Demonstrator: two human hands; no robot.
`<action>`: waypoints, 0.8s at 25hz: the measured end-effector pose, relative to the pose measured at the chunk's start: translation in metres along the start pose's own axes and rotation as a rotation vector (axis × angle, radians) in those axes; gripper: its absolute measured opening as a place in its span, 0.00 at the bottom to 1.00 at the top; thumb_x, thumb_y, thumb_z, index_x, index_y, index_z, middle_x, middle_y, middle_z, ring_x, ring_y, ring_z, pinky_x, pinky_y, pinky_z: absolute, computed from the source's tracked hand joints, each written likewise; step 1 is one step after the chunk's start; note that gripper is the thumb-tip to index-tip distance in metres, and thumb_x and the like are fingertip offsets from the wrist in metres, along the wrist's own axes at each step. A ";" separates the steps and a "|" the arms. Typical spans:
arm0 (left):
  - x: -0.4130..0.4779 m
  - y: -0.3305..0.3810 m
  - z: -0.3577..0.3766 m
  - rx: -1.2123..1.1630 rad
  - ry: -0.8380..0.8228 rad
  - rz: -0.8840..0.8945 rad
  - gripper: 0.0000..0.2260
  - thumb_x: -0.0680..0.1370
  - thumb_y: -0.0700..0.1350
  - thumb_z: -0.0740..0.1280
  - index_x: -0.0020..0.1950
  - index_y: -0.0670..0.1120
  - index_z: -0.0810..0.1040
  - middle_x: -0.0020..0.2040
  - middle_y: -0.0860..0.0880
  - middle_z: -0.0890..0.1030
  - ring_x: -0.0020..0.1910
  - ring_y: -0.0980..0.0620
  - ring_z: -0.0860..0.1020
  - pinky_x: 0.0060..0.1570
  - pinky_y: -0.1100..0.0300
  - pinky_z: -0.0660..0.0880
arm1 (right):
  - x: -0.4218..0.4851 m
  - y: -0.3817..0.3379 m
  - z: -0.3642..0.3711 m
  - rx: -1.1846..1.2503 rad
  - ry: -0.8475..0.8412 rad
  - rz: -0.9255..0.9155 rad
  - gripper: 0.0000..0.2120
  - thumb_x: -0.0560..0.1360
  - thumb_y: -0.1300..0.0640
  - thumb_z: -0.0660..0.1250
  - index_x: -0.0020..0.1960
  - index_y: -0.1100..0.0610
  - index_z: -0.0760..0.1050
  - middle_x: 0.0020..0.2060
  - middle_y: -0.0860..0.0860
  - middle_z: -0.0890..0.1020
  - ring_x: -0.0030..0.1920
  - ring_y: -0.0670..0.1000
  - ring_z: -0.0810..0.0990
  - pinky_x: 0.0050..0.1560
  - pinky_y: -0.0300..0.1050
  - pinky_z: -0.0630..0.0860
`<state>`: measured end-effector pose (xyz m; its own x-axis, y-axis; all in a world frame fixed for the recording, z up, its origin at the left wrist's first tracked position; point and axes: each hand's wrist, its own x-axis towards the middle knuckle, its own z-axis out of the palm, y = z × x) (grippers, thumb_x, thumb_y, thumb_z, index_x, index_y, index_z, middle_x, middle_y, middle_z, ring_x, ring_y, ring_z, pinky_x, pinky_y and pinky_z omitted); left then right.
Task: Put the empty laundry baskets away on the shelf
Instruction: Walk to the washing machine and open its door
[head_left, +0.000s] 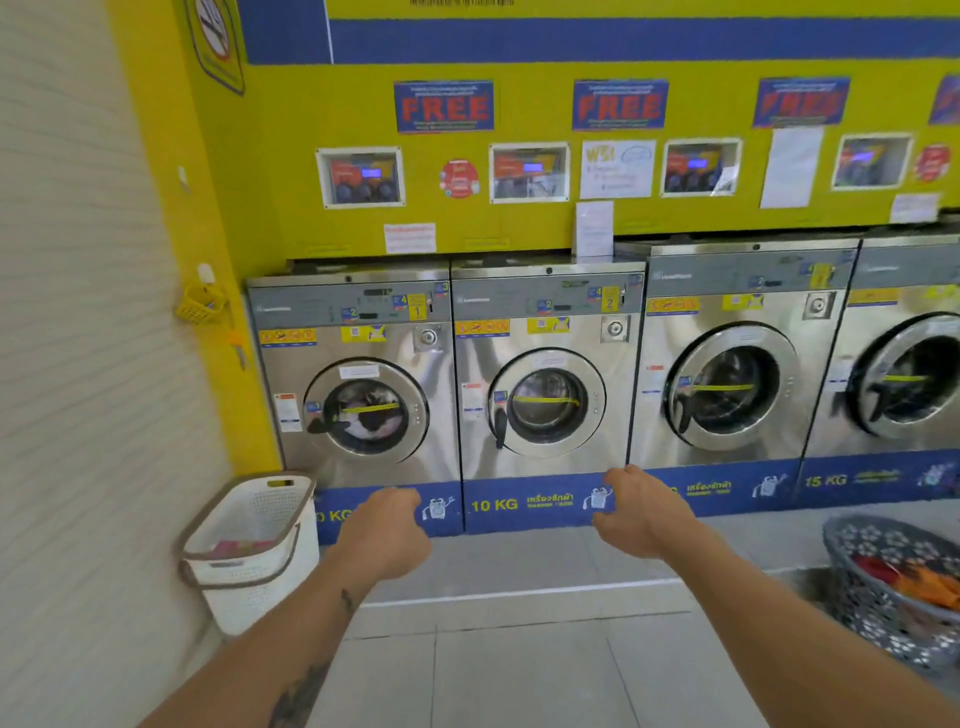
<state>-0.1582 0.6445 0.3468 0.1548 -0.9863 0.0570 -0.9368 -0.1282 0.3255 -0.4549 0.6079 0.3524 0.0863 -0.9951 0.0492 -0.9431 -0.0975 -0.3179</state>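
Note:
A white laundry basket (254, 545) with a brown rim and handle stands on the floor at the left wall, with something pink and red inside. A grey patterned basket (878, 608) sits at the right edge and holds red and orange clothes. My left hand (387, 530) and my right hand (636, 514) are stretched forward over the floor, between the two baskets. Both hands have their fingers curled in and hold nothing. Neither hand touches a basket. No shelf is in view.
A row of steel front-loading washing machines (545, 395) lines the yellow wall ahead; the leftmost one has laundry in its drum. A small yellow basket (200, 304) hangs on the left wall. Grey tiled floor (519, 660) lies below my arms.

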 end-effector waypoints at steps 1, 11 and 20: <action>0.025 0.015 0.003 -0.003 -0.004 -0.005 0.14 0.71 0.45 0.65 0.56 0.49 0.77 0.53 0.50 0.78 0.52 0.45 0.79 0.53 0.51 0.77 | 0.026 0.009 -0.008 -0.002 0.007 -0.005 0.17 0.72 0.49 0.63 0.58 0.55 0.71 0.57 0.52 0.74 0.58 0.56 0.75 0.57 0.53 0.74; 0.262 0.086 0.051 -0.043 0.028 0.034 0.19 0.72 0.41 0.62 0.63 0.45 0.76 0.60 0.45 0.78 0.58 0.44 0.77 0.56 0.53 0.76 | 0.264 0.055 -0.017 -0.016 0.004 -0.066 0.27 0.72 0.49 0.62 0.68 0.58 0.66 0.65 0.55 0.71 0.65 0.58 0.71 0.63 0.54 0.72; 0.522 0.138 0.101 -0.173 0.014 0.103 0.19 0.72 0.49 0.61 0.62 0.49 0.74 0.62 0.47 0.77 0.60 0.41 0.76 0.57 0.51 0.75 | 0.490 0.089 -0.004 -0.008 -0.022 -0.050 0.28 0.73 0.50 0.63 0.72 0.55 0.64 0.68 0.55 0.70 0.67 0.58 0.70 0.67 0.50 0.69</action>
<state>-0.2386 0.1018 0.3265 0.0669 -0.9915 0.1112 -0.8802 -0.0061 0.4745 -0.4977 0.1116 0.3517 0.1400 -0.9892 0.0435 -0.9401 -0.1466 -0.3078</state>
